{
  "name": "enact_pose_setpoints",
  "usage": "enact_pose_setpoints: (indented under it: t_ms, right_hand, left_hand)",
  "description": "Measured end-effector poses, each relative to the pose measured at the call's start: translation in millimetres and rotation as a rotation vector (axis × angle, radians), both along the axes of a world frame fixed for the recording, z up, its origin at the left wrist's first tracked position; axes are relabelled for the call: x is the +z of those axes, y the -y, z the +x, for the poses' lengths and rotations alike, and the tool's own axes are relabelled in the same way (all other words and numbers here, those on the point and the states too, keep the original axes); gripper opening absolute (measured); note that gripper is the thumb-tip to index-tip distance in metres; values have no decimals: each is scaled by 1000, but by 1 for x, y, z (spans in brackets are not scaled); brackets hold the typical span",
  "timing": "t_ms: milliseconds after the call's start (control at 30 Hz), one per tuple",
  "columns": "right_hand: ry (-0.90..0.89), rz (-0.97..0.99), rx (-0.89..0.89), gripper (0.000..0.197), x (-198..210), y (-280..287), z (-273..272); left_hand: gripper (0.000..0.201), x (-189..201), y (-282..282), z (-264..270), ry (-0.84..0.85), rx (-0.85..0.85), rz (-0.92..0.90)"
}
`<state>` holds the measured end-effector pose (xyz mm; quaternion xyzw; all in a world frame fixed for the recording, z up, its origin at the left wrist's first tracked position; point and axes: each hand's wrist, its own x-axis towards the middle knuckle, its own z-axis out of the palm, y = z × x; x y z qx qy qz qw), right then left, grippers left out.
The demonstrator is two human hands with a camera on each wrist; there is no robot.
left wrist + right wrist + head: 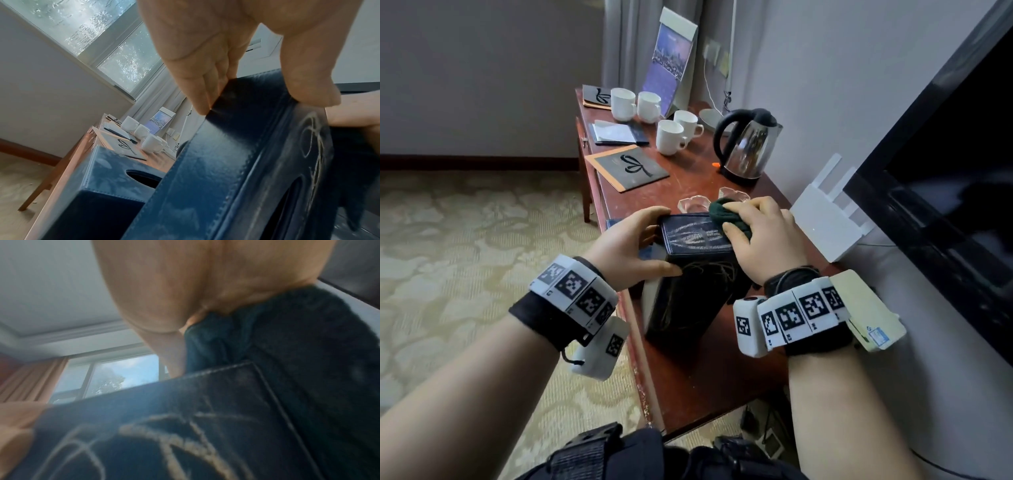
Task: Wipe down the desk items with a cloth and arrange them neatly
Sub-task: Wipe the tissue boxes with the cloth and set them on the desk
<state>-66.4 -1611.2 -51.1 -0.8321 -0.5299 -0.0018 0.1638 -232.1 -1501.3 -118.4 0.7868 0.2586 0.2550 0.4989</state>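
Left hand point(631, 245) grips the upright blue box point(690, 270); right hand point(765, 236) clutches the cloth point(726, 214) atop it

- Pale walls point(482, 68), dark baseboard point(476, 162).
- Cream floral carpet point(465, 257).
- Grey curtain point(633, 44) behind reddish wooden desk point(722, 370).
- Daylit window point(86, 30).
- Black television point(948, 192) at right.

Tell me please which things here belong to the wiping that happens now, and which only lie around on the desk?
In use now:
- dark blue box, stood on end, gripped by the left hand
- green cloth, pressed on the box's top by the right hand

Lying about:
- four white mugs
- kettle
- two glass dishes
- dark folder
- calendar
- white router
- second blue box
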Motion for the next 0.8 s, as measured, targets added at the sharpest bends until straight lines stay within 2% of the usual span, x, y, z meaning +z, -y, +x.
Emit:
enact_pose_setpoints:
  t_ms: [100,233,267,333,400,433,500,567,700,733,800]
  right_hand:
    - [91,82,126,33,-1,10,-14]
    - [-78,15,321,31,12,18,-12]
    - [-93,21,320,30,15,11,-6]
    - [-66,58,188,30,19,-8,2]
    - [8,25,41,34,14,-25,0]
    - [64,-4,36,34,9,-28,-7]
    - [131,-1,121,35,0,-27,-23]
    - [99,47,271,34,-1,-17,-33]
    - [-107,-9,529,30,15,1,-17]
    - [-133,-29,500,29,19,0,-8]
    - [-56,-2,298,31,22,-8,6]
  left_hand:
    - [88,0,-1,0,21,-22,24]
    - [79,3,2,1,91,-53,-4]
    - [76,3,3,1,98,-55,-15]
    - [75,1,3,1,104,-53,-22]
    - [78,0,2,2,111,-47,-7]
    - [82,0,2,2,113,-40,-6]
    - [82,3,2,1,111,-47,-9]
    - [76,5,3,0,110,-64,-16]
    - [102,1,2,1,82,-15,20]
    - [105,1,2,1,77,-14,8]
    - [106,0,2,0,69,-21,-12]
